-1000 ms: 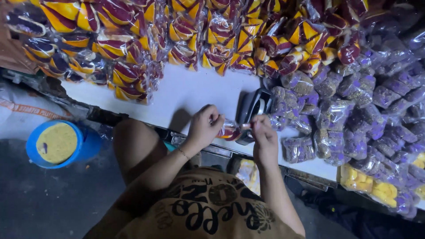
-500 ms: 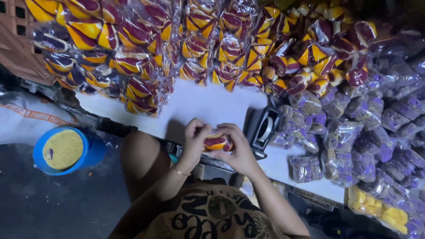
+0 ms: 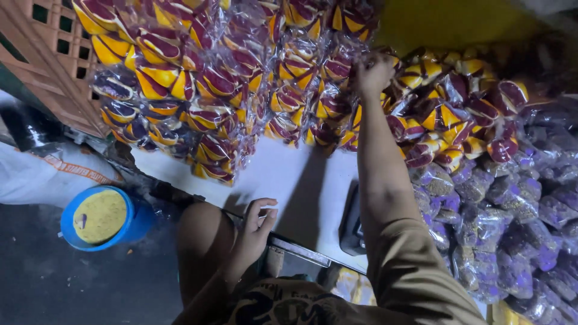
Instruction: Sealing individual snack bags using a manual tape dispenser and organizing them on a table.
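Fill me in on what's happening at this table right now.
A person sits at a white table heaped with clear packets of snacks. The right hand is stretched out to the pile of red-and-yellow packets, touching one at the far edge. The left hand rests loosely curled and empty at the near table edge. Purple packets are stacked to the right, and a blue tub sits on the floor.

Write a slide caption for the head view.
Right hand reaches into stacked clear bags of yellow-and-maroon snacks; left hand rests by the white table edge.
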